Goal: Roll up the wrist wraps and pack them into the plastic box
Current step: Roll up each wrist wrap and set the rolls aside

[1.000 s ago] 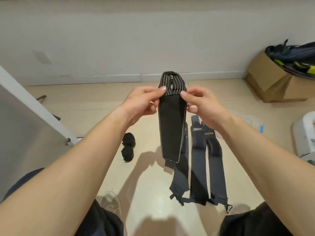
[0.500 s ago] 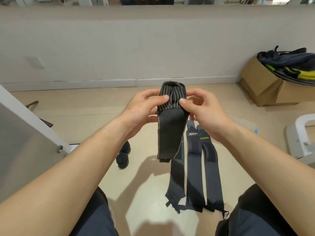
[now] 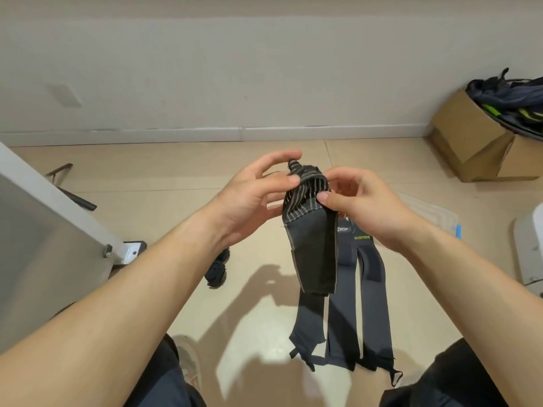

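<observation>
A black wrist wrap (image 3: 314,251) with a grey-striped top hangs in the air in front of me. My left hand (image 3: 252,195) pinches the striped top from the left, thumb on the front and index finger raised. My right hand (image 3: 361,207) pinches the same top from the right. The top end is curled over between my fingers. Three dark flat wrist wraps (image 3: 349,312) lie stretched out on the floor below. Two rolled black wraps (image 3: 217,270) sit on the floor to the left, partly behind my left forearm. The clear plastic box (image 3: 432,217) lies on the floor behind my right hand.
A cardboard box (image 3: 476,142) with dark straps spilling out stands at the right by the wall. A white panel on a metal foot (image 3: 123,251) runs along the left. A white appliance (image 3: 529,248) is at the right edge. My knees are at the bottom.
My hands have curled the striped top of the hanging wrap further over, and the hanging part looks shorter. My left index finger has lifted off the wrap.
</observation>
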### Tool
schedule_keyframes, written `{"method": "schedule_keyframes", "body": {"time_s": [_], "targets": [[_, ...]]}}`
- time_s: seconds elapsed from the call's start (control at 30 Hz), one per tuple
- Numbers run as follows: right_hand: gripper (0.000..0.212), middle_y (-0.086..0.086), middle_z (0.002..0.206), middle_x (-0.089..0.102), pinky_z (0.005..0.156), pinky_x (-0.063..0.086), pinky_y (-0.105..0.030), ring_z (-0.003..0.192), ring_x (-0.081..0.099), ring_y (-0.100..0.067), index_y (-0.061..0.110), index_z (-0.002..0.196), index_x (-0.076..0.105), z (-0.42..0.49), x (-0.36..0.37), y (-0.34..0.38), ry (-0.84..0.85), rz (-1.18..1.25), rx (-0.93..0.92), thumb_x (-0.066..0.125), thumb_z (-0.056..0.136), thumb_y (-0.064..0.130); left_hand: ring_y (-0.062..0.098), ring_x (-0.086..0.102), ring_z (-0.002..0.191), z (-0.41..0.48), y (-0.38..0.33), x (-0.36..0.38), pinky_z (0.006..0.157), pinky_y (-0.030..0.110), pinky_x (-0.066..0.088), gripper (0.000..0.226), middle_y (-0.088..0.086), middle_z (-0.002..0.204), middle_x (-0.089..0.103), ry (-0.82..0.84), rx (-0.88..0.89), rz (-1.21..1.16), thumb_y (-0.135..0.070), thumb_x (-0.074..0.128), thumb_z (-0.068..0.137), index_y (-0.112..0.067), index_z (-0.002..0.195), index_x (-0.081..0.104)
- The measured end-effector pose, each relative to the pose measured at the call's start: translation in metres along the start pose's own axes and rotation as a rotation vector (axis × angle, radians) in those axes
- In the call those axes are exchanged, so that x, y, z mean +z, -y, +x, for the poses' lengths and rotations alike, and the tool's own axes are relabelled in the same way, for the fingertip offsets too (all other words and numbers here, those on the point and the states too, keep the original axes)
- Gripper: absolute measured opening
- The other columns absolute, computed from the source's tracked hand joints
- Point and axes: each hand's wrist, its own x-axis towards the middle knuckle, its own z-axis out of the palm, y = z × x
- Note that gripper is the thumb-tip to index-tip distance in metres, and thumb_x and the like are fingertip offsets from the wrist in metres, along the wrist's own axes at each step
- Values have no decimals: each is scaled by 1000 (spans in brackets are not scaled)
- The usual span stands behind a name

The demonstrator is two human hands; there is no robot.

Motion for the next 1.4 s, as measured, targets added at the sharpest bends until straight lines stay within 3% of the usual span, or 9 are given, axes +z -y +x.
{"method": "schedule_keyframes", "body": {"time_s": [0.17, 0.37, 0.5, 0.67, 0.87, 1.03, 1.17, 1.3, 1.4], "targets": [[23, -12, 85, 52, 74, 41, -40, 80, 50, -25, 24, 97, 77, 3, 0, -3, 27, 15, 27, 68, 95, 2, 18, 68, 94, 4, 2, -3, 80, 30, 54, 42, 10, 110, 67, -140, 86, 60, -9, 69, 77, -21, 117, 66], [26, 5, 64, 43, 57, 40, -18, 60, 45, -7, 21, 99, 75, 2, 1, 0, -27, 25, 55, 68, 92, -2, 18, 69, 88, 1, 1, 1, 81, 29, 56, 31, 7, 101, 69, -122, 47, 131, -14, 69, 89, -16, 120, 63], [29, 4, 65, 41, 56, 38, -19, 57, 43, -5, 23, 96, 75, 2, 2, 1, -45, 63, 63, 67, 92, -5, 24, 70, 89, -2, -4, -1, 83, 34, 60, 27, 12, 103, 68, -153, 18, -13, 4, 61, 95, -16, 114, 60], [31, 6, 60, 41, 54, 35, -20, 53, 41, -4, 21, 93, 75, 2, 1, 2, -54, 47, 70, 65, 91, -8, 12, 72, 88, -4, -3, 1, 77, 26, 59, 23, 8, 101, 74, -222, 124, 364, 1, 74, 88, -11, 108, 71], [32, 4, 60, 37, 56, 31, -25, 58, 36, -12, 19, 92, 77, 1, 3, 1, -46, -18, 86, 63, 88, -10, 19, 73, 69, 2, 6, 1, 70, 31, 62, 8, 4, 80, 78, -393, 240, 698, -14, 73, 92, -18, 91, 79], [22, 1, 62, 35, 63, 27, -33, 62, 32, -17, 24, 82, 77, 3, 2, 2, -82, -80, 119, 68, 71, 8, 13, 69, 61, 3, 2, 1, 73, 35, 62, 17, 4, 78, 73, -397, 145, 578, -10, 64, 97, -17, 83, 72], [28, 6, 56, 35, 56, 28, -29, 52, 31, -12, 24, 83, 69, 3, 2, 1, -101, -199, 151, 67, 82, -5, 17, 68, 73, 3, 7, 4, 87, 43, 62, 15, 7, 83, 69, -317, 75, 511, -9, 59, 101, -15, 88, 64], [27, 10, 54, 34, 52, 27, -28, 46, 30, -7, 24, 84, 65, 4, 3, 0, -109, -264, 167, 68, 81, -3, 30, 71, 80, 4, 16, 5, 82, 52, 61, 18, 13, 93, 73, -296, 107, 687, -10, 55, 98, -24, 93, 67], [25, 9, 55, 34, 51, 27, -27, 45, 30, -7, 23, 86, 65, 4, 3, -1, -100, -285, 171, 68, 81, 0, 31, 72, 86, 4, 17, 7, 83, 53, 60, 10, 10, 91, 75, -307, 100, 688, -29, 63, 88, -26, 93, 72]]}}
